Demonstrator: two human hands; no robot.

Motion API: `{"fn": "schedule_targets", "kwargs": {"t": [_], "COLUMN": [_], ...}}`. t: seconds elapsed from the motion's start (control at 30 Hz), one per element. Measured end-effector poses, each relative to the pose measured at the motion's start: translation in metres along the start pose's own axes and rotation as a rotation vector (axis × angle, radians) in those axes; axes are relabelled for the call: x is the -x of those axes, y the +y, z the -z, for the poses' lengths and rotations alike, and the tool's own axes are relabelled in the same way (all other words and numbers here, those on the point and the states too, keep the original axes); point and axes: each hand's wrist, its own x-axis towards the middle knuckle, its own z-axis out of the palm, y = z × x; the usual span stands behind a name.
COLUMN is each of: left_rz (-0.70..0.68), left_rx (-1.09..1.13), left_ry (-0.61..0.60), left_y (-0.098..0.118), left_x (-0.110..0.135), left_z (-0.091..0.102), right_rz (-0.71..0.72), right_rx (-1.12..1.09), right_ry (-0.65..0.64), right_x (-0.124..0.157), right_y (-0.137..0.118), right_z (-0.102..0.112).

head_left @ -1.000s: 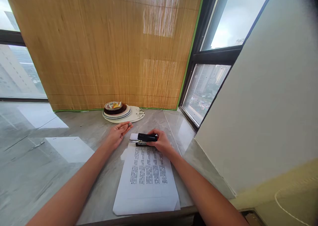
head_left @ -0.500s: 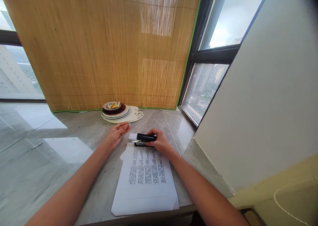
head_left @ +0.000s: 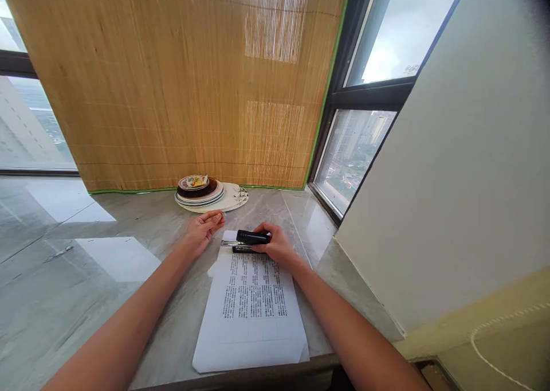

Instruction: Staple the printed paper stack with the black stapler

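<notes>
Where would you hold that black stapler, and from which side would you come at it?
Probably by the right end of the black stapler, coming from the right and closing across its narrow body. The right hand grips it there. It sits crosswise over the printed paper, with its metal part jutting out at the left, so that end seems the poorer hold.

One head-worn cam, wide view, looks fwd & down from the near side of the grey marbled-stone tabletop (head_left: 176, 328), close to the white rectangular printed paper (head_left: 258, 340) at btm ctr. It faces the green-edged tan slatted-bamboo blind (head_left: 172, 81) farther back, approx. head-on, w/ the smooth white wall (head_left: 451, 179) angling past on the R.
</notes>
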Motion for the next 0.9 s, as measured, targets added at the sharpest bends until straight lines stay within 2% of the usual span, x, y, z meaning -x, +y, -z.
{"fn": "schedule_targets", "kwargs": {"t": [0.9], "left_rz": [-0.031], "left_rx": [-0.028], "left_ry": [-0.057], "left_y": [-0.0038], "left_x": [-0.0027], "left_z": [0.0041], "right_rz": [0.003], "right_rx": [-0.010], "right_ry": [-0.022], "right_x": [-0.0012], "right_y": [0.0021], "right_z": [0.0007]}}
